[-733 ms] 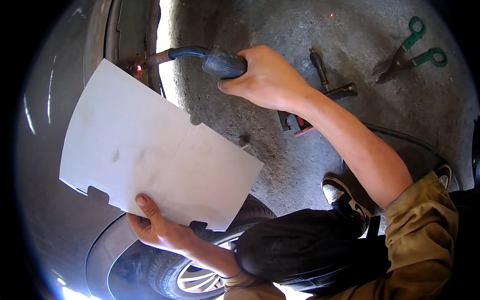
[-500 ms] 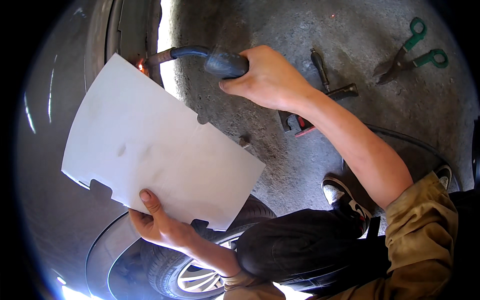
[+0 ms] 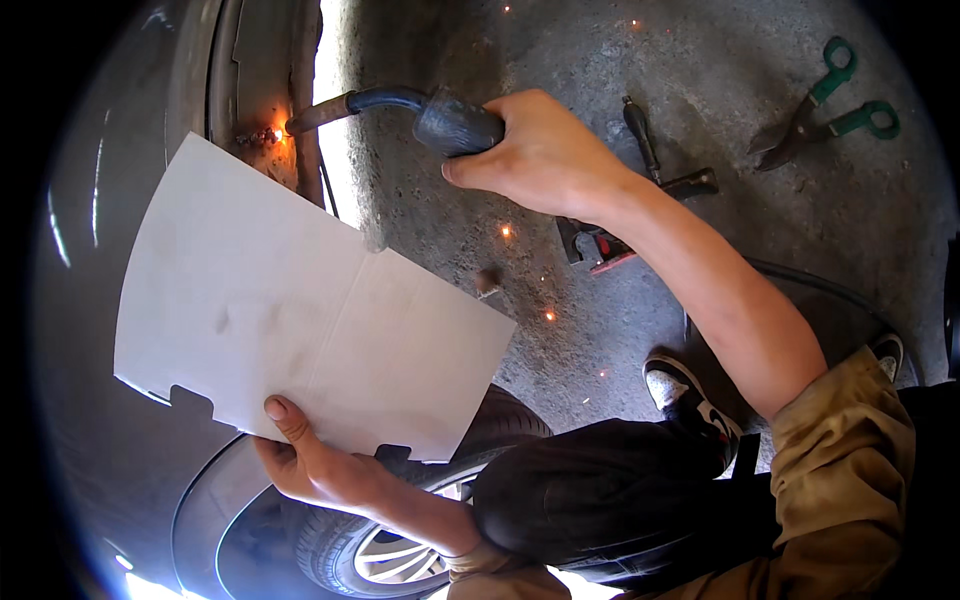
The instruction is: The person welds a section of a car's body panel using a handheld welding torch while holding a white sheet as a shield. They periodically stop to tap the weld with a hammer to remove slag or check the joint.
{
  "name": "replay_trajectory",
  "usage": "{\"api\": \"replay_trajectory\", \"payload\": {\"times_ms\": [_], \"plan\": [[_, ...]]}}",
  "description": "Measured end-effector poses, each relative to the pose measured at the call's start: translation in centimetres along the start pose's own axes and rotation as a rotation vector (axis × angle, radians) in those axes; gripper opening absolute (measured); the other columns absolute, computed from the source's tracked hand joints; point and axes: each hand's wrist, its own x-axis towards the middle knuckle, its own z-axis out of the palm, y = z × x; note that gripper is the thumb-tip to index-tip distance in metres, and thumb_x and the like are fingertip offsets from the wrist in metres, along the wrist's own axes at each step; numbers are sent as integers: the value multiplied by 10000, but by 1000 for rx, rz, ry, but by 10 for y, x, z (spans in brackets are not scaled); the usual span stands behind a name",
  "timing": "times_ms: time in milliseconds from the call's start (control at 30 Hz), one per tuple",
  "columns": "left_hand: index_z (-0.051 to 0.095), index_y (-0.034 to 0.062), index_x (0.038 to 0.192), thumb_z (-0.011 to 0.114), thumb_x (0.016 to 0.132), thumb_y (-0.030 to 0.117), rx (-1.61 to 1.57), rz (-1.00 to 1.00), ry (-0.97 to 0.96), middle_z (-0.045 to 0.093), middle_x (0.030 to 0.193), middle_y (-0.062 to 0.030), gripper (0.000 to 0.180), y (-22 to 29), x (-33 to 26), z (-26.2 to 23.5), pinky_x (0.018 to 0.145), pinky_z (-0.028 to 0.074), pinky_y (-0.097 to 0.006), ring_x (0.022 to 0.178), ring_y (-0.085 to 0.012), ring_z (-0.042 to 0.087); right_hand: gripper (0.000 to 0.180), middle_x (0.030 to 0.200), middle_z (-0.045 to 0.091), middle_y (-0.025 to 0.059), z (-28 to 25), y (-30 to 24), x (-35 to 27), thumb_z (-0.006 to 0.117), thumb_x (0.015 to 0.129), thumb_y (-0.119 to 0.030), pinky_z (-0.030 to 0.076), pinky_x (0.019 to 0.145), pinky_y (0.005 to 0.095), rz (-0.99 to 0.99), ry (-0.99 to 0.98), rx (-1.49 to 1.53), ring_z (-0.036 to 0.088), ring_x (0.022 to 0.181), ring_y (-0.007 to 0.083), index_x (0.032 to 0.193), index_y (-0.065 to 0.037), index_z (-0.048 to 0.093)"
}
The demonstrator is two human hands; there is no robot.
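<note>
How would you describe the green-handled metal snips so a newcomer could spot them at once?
On the grey concrete floor, look right of the bare right hand, toward the picture's upper right. There lie the dark metal snips; their two green loop handles set them apart from the slim black tool handle nearby.

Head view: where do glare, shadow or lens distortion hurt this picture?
Head view, glare: a blown-out strip beside the car body, an orange glow at the tip of the torch; head view, shadow: dark trousers lose detail; head view, distortion: black corners, fisheye bending toward the rim.
</note>
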Motion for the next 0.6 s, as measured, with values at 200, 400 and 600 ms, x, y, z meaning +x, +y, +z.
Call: {"api": "replay_trajectory", "payload": {"times_ms": [200, 400, 600], "plan": [[553, -112, 1048, 700, 842, 356, 10, 14, -19, 631, 951, -186, 532, -2, 1, -2, 668, 556, -326, 772, -230, 637, 309, 763, 668, 164, -1, -4, 3, 698, 715, -262, 516, 718, 370, 38, -49, -35, 671, 752, 283, 884, -5, 681], [577, -95, 1032, 682, 837, 443, 40, -23, 64, 639, 931, -174, 582, 0, -1, -4, 663, 553, -334, 763, -226, 638, 316, 791, 670, 174, -2, -1, 4, 692, 712, -251, 513, 743, 379, 29, -47, -34, 668, 793, 298, 894, 8, 673], [618, -67, 977, 659, 849, 455, 60, 8, 118, 660, 831, -145, 538, 6, -4, 0, 609, 545, -300, 678, -195, 649, 297, 768, 663, 175, -2, -1, 5, 686, 709, -247, 506, 715, 384, 41, -62, -7, 662, 763, 296, 855, 11, 667]]}}
